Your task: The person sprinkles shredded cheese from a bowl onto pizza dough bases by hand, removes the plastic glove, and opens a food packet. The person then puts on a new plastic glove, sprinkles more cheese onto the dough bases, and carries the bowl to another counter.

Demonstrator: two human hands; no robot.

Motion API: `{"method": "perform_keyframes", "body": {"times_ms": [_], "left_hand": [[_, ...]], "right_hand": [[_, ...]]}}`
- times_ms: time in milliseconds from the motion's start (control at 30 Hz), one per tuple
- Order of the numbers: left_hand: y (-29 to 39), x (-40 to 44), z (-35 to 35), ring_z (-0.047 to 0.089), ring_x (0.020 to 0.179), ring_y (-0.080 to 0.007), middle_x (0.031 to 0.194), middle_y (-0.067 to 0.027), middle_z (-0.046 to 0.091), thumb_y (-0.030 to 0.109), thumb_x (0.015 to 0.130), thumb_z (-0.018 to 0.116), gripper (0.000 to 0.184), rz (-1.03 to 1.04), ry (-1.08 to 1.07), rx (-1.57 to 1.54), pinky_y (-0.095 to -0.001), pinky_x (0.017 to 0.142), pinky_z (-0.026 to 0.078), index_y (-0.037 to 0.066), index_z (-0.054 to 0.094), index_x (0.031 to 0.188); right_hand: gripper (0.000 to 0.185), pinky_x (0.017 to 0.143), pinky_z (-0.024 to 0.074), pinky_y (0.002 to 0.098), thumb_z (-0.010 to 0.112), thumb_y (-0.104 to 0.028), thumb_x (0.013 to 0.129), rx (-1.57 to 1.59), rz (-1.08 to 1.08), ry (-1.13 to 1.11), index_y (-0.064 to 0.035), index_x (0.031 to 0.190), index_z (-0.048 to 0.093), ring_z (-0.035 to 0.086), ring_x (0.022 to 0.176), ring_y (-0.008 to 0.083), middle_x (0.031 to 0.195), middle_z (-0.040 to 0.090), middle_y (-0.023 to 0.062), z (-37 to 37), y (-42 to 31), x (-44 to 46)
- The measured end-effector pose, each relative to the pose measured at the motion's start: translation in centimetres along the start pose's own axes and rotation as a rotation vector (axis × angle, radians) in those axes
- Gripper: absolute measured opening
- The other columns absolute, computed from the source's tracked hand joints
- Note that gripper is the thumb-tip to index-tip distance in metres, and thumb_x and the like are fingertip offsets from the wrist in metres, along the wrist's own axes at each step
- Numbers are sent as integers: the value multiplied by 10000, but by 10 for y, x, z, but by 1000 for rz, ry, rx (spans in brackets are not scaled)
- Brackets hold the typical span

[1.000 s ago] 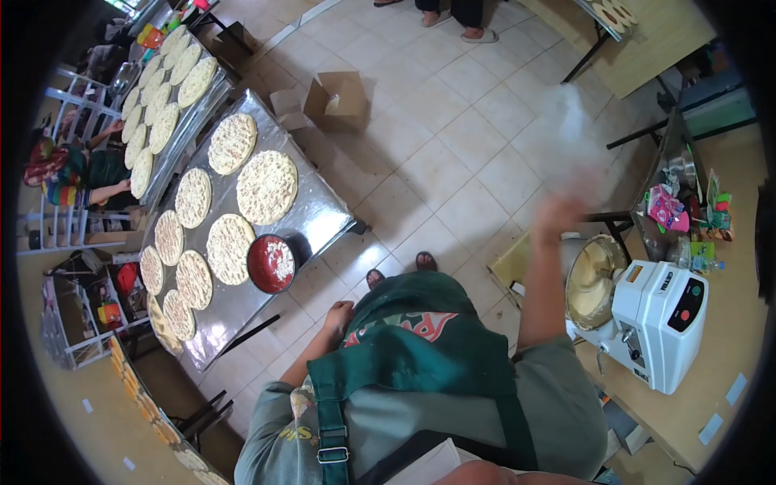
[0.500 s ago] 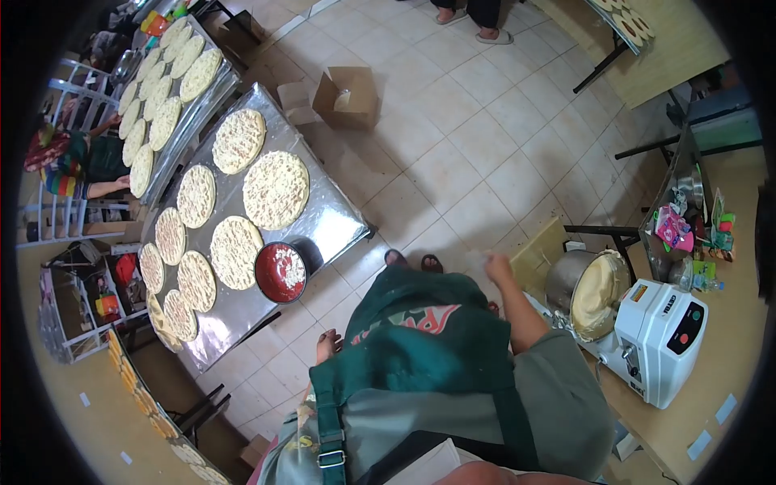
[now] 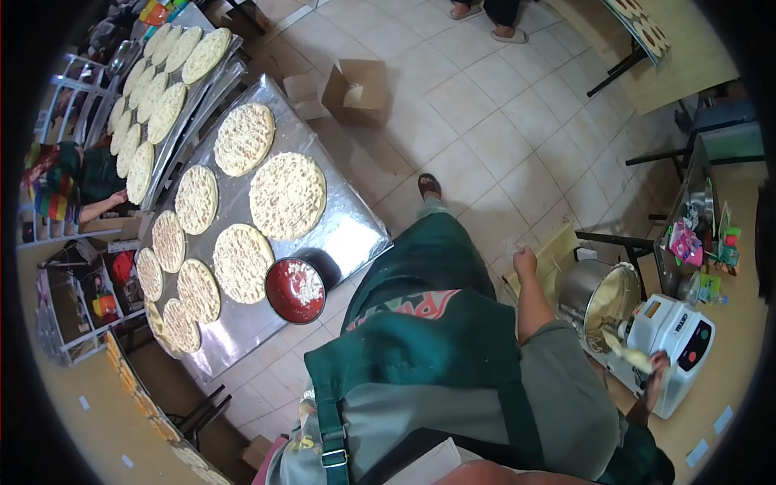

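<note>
My right hand [image 3: 525, 260] hangs at my side over the tiled floor, near a tan board. Its fingers are curled; a faint, pale bit shows beside them, too unclear to name. My left hand is out of view. Ahead to my left, pizzas [image 3: 287, 196] with a crumbly pale topping lie on a foil-covered table [image 3: 356, 234]. At its near edge stands a bowl [image 3: 283, 301], red inside, with white crumbs in it. My green apron [image 3: 420, 339] fills the lower middle.
A co-worker's hand [image 3: 659, 373] holds pale dough by the white mixer [image 3: 675, 339] and its steel bowl [image 3: 578, 295]. Another person reaches toward trays of pizzas [image 3: 166, 113] at left. A cardboard box [image 3: 356, 93] sits on the floor; feet [image 3: 509, 35] stand beyond.
I have stepped forward and the table edge is closer. My left hand has gone out of view. A co-worker's hand with dough has appeared at the mixer.
</note>
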State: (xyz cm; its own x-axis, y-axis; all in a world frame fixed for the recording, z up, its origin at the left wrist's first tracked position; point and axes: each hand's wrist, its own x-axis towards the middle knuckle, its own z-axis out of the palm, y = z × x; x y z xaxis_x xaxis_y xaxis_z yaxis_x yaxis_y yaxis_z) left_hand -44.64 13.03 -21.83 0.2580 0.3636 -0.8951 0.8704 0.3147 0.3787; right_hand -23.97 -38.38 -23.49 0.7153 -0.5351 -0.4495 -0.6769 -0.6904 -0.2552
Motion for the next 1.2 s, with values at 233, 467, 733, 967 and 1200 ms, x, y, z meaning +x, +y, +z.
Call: {"method": "perform_keyframes", "body": {"times_ms": [233, 467, 733, 967, 1200], "left_hand": [[-1, -27, -12, 520, 743, -189, 888, -97, 536, 237, 779, 520, 275, 24, 0, 65, -313, 610, 436, 39, 478, 965], [14, -47, -10, 520, 736, -184, 877, -95, 539, 233, 779, 521, 267, 64, -5, 145, -307, 606, 435, 36, 483, 955], [1, -67, -24, 521, 727, -177, 863, -92, 543, 229, 779, 522, 259, 106, 23, 176, -300, 600, 435, 33, 489, 944], [-17, -61, -72, 522, 719, -172, 852, -90, 546, 226, 779, 522, 252, 205, 22, 185, -294, 596, 435, 30, 494, 935], [-21, -59, -116, 522, 712, -166, 840, -88, 549, 223, 779, 523, 245, 314, -35, 304, -288, 591, 435, 27, 499, 925]], "right_hand": [[305, 699, 419, 322, 482, -120, 681, 191, 60, -198, -30, 963, 556, 558, 811, 271, 868, 584, 154, -11, -27, -16], [325, 704, 425, 305, 492, -117, 660, 179, -90, -275, -57, 969, 570, 565, 807, 248, 879, 591, 137, 5, -68, -13], [313, 707, 422, 309, 499, -134, 665, 6, -150, -340, -56, 958, 573, 560, 806, 237, 870, 588, 129, 17, -95, -8], [245, 725, 416, 365, 488, -180, 687, 247, -231, -306, -53, 877, 575, 537, 850, 324, 879, 567, 185, 45, -124, -58], [252, 731, 424, 358, 502, -176, 668, -30, -368, -341, -61, 877, 582, 547, 835, 308, 873, 572, 175, 75, -88, -170]]}}
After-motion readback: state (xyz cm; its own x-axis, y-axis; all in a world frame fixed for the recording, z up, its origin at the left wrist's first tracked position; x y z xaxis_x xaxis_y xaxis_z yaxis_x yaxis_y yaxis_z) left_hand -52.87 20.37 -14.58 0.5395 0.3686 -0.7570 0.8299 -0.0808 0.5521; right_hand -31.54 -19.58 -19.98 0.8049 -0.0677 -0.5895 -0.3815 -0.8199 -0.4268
